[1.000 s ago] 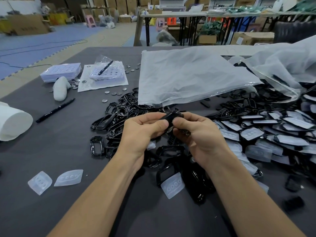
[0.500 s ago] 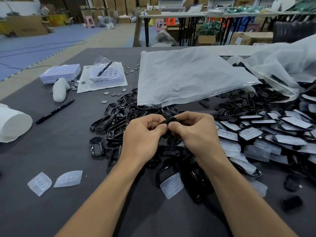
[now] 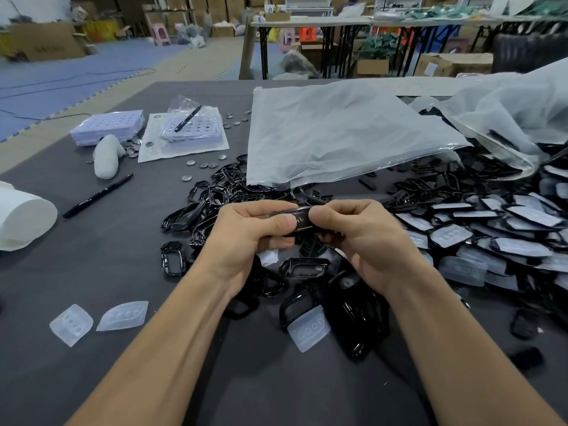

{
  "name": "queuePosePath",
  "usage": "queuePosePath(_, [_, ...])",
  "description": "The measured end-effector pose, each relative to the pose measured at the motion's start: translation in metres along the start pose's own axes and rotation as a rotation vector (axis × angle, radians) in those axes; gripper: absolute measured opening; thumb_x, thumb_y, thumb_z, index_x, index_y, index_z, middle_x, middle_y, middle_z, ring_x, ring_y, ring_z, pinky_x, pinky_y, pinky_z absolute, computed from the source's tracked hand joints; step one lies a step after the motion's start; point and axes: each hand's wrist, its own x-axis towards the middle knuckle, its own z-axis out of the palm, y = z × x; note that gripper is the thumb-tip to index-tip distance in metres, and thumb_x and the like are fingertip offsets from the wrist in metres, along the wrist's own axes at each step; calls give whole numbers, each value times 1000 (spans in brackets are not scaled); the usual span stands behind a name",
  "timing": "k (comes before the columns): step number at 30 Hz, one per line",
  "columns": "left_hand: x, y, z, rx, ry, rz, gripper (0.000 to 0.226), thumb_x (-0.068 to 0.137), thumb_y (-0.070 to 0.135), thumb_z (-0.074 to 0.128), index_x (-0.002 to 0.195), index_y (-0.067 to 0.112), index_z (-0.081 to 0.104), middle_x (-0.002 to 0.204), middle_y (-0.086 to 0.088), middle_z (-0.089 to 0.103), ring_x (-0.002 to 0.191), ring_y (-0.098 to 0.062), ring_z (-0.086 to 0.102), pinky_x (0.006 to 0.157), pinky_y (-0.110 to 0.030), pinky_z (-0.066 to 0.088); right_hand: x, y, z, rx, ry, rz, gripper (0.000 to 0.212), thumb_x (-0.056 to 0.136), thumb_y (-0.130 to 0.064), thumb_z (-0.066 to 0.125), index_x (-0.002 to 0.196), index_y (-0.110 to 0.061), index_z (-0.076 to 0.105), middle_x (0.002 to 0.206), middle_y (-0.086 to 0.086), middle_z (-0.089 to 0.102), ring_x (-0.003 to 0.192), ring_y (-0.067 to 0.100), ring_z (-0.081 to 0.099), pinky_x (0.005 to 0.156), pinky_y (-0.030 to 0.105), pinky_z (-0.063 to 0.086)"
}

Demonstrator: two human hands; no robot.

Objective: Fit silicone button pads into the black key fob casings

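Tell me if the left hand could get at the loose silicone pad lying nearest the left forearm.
Probably yes, once freed: the left hand grips the black casing together with the right hand, but that pad lies uncovered on the table.

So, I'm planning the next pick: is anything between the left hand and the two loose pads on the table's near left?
Nothing visible does: only table top lies between the left hand and the two pads. The hand is busy, though; with the right hand it grips a black casing.
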Motion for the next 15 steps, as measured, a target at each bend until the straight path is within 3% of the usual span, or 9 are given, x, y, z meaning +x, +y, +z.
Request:
queuePosePath(6, [-1, -1, 2, -118, -5, 13, 25, 59, 18, 81, 83, 19, 85, 87, -6, 80, 73, -16, 76, 65, -22, 61, 1, 0, 0, 88, -8, 43, 13, 65, -25, 79, 62, -13, 75, 61, 1, 61, 51, 10, 53, 53, 20, 45])
queuePosePath(11, [0, -5, 5, -83, 118, 64, 32, 47, 25, 88, 79, 21, 85, 82, -5, 79, 71, -13, 74, 64, -19, 60, 3, 4, 0, 151, 34, 62, 13, 65, -24, 79, 58, -15, 73, 56, -3, 56, 47, 8, 45, 45, 16, 40])
queuePosePath(15, [1, -4, 3, -133, 112, 53, 31, 46, 22, 86, 78, 22, 85, 76, -5, 78, 66, -13, 72, 66, -21, 61, 3, 4, -3, 184, -34, 85, 8, 62, -20, 81, 64, -14, 76, 58, 1, 57, 47, 9, 54, 47, 17, 46])
